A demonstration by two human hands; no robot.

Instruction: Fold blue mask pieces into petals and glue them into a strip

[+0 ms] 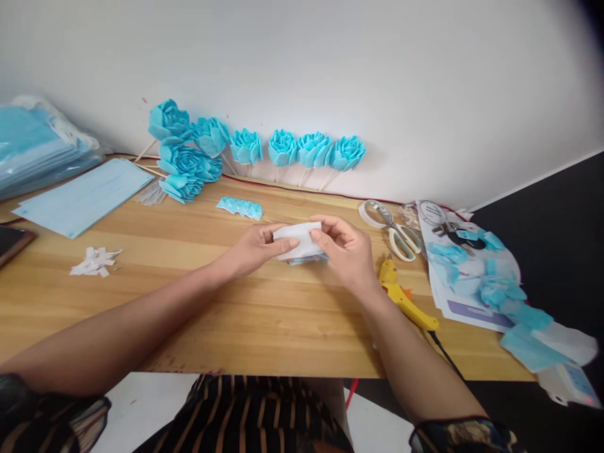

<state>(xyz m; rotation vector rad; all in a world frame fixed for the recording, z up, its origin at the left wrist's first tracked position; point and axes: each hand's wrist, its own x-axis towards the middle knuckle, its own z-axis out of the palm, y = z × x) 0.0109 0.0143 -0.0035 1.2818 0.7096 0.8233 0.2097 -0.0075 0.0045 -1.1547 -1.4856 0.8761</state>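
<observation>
Between my two hands, above the middle of the table, is a small white piece of thin cloth-like material (pixel 298 239). My left hand (pixel 259 248) pinches its left end, thumb on top. The right end is pinched by the thumb and fingers of my right hand (pixel 342 248). Just below it, partly hidden, lie light blue pieces (pixel 309 258). A short row of folded blue petals (pixel 240 207) rests on the table beyond my left hand. To the right of my right hand lies a yellow glue gun (pixel 401 292).
Several blue flowers on sticks (pixel 283 148) lean along the wall. Scissors (pixel 399 233) and a tape roll (pixel 370 214) lie back right, near a paper sheet (pixel 438 277) with blue scraps. At left are blue sheets (pixel 89 195), a plastic-wrapped stack (pixel 42 148), white scraps (pixel 95 262) and a phone (pixel 14 242).
</observation>
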